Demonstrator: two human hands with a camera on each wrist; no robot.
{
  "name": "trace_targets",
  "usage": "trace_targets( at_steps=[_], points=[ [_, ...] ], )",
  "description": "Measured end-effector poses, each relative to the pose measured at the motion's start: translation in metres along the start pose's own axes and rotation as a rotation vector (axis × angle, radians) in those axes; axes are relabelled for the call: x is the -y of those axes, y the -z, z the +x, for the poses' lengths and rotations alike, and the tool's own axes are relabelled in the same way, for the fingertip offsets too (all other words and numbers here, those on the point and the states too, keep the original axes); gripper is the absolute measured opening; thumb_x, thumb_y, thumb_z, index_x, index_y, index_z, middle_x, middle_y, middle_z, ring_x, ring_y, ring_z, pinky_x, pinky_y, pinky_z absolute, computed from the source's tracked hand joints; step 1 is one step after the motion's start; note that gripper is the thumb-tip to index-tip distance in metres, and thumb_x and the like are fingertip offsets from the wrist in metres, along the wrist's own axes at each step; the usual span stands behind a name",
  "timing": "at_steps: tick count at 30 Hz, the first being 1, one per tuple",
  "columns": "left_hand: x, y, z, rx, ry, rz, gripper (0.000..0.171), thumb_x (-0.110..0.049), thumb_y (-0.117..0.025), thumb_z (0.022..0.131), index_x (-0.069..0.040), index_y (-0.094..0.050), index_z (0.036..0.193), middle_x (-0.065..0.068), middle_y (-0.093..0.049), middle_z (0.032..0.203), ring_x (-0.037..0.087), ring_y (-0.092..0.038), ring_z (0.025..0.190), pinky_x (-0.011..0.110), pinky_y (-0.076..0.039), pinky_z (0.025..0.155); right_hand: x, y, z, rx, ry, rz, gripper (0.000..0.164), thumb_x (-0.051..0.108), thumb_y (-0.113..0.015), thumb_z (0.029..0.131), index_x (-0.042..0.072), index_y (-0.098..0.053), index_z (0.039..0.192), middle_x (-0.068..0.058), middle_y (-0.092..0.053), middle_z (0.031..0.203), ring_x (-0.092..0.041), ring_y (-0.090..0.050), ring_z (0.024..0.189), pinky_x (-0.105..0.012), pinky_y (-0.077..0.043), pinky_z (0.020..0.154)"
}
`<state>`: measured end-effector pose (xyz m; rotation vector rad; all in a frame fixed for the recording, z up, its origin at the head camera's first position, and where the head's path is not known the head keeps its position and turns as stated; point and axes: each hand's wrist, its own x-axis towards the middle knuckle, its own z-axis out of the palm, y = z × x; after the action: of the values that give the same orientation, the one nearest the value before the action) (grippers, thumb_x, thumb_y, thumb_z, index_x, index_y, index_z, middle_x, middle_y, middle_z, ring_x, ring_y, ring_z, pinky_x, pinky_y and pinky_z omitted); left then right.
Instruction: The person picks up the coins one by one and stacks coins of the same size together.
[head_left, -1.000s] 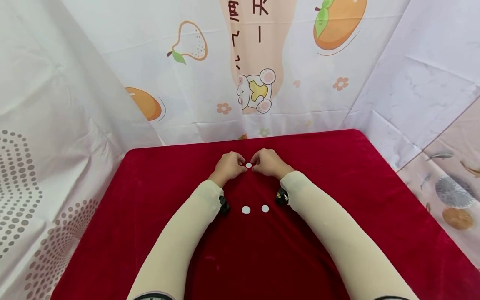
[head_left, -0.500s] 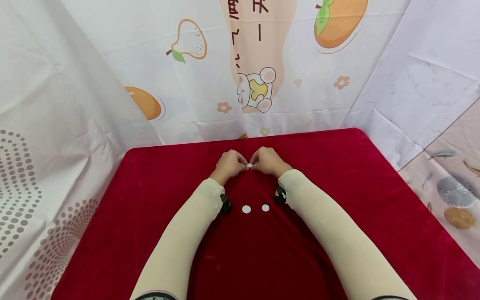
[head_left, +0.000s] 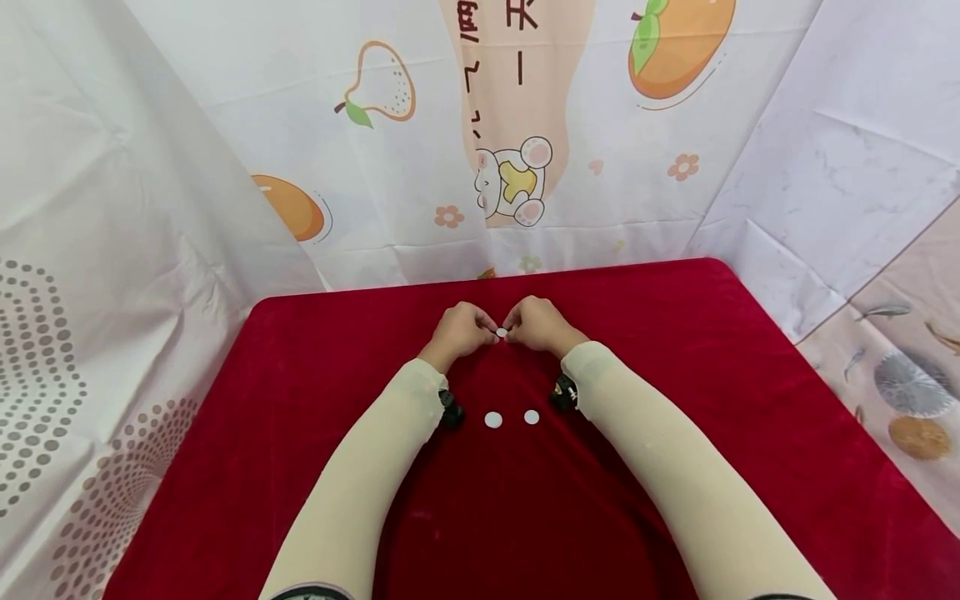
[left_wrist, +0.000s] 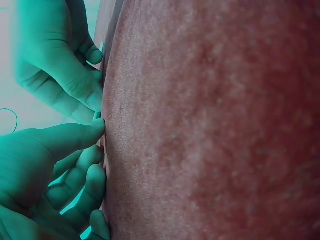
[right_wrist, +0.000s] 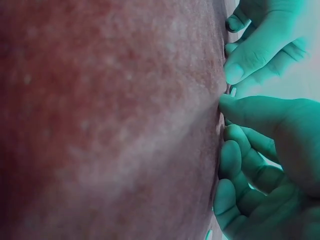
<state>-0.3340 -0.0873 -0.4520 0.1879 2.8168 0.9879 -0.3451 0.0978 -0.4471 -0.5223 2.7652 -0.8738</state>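
Observation:
A small white disc lies on the red cloth toward the far side, between my two hands. My left hand has thumb and fingers bent in at the disc's left edge, pinching it. From the other side my right hand pinches the right edge the same way. Seen edge-on in the left wrist view, the disc shows as a thin sliver between the two thumbs. The right wrist view also shows the disc as a sliver there, and the fingertips of both hands are close to the cloth.
Two more white discs, a left one and a right one, lie nearer to me between my forearms. A red cloth covers the table. Printed curtains hang behind it and at both sides.
Both hands have drawn closer together around the far disc, which has shifted slightly right. The fingertips now meet its edges. The two nearer discs stay put.

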Motion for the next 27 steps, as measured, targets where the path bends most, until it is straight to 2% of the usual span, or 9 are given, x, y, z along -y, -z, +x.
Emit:
trace_targets(
  at_steps=[5, 10, 18, 27],
  points=[
    [0.002, -0.001, -0.001, 0.014, -0.033, -0.028, 0.004, -0.023, -0.084, 0.088, -0.02, -0.082, 0.088, -0.007, -0.076, 0.084, 0.018, -0.064, 0.092, 0.036, -0.054, 0.081, -0.003, 0.002, -0.002, 0.026, 0.012, 0.025, 0.011, 0.017, -0.081, 0.09, 0.011, -0.082, 0.099, 0.0, -0.079, 0.092, -0.017, -0.064, 0.08, -0.03, -0.052, 0.072],
    [0.002, 0.0, -0.003, 0.019, -0.055, -0.047, 0.005, -0.025, -0.085, 0.087, -0.021, -0.082, 0.086, -0.008, -0.075, 0.083, 0.017, -0.064, 0.09, 0.035, -0.053, 0.078, -0.002, 0.003, -0.006, 0.032, 0.022, 0.03, 0.011, 0.02, -0.081, 0.09, 0.012, -0.081, 0.098, 0.001, -0.077, 0.087, -0.016, -0.065, 0.079, -0.031, -0.053, 0.074],
    [0.0, 0.002, -0.01, 0.025, -0.09, -0.04, 0.006, -0.027, -0.087, 0.085, -0.022, -0.083, 0.086, -0.01, -0.076, 0.085, 0.016, -0.064, 0.091, 0.035, -0.053, 0.08, 0.004, 0.007, -0.017, 0.035, 0.08, -0.012, 0.007, 0.02, -0.079, 0.093, 0.014, -0.081, 0.096, 0.003, -0.075, 0.084, -0.014, -0.065, 0.08, -0.032, -0.053, 0.076],
    [-0.004, 0.004, -0.02, 0.042, -0.113, -0.054, 0.006, -0.03, -0.086, 0.086, -0.024, -0.083, 0.087, -0.011, -0.076, 0.085, 0.014, -0.065, 0.089, 0.033, -0.053, 0.077, 0.004, 0.011, -0.032, 0.023, 0.136, -0.029, 0.005, 0.019, -0.078, 0.093, 0.015, -0.08, 0.095, 0.004, -0.074, 0.083, -0.012, -0.064, 0.077, -0.031, -0.054, 0.073]
  ],
)
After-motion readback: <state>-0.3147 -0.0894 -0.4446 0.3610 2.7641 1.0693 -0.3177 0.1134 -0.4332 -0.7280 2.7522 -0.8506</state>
